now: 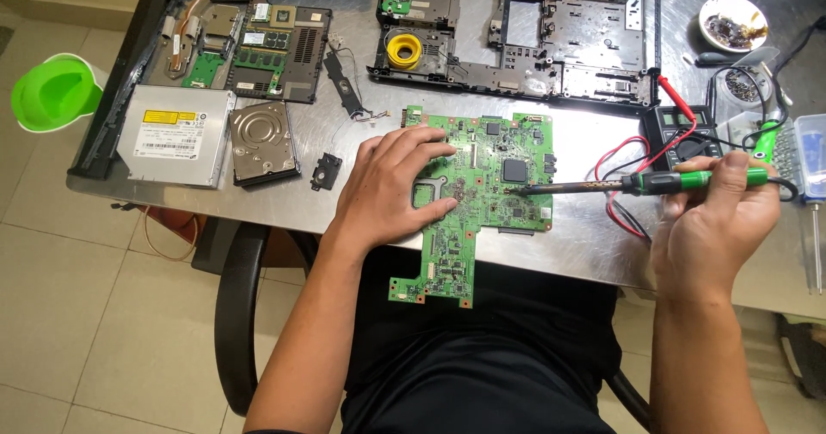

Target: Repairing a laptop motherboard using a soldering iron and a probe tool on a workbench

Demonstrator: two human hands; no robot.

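A green laptop circuit board point(490, 172) lies on the steel table, its lower tongue hanging over the near edge. My left hand point(396, 184) rests flat on the board's left part, fingers spread, pinning it down. My right hand point(710, 219) grips a soldering iron point(680, 180) with a green and black handle. Its metal tip points left and touches the board just below a black square chip point(514, 171).
A multimeter point(680, 129) with red and black leads sits right of the board. Behind lie a stripped black laptop chassis point(568, 47), a yellow solder reel point(403, 49), an optical drive point(176, 135), a hard disk point(262, 141), a small bowl point(732, 21). A green bin point(53, 92) stands left.
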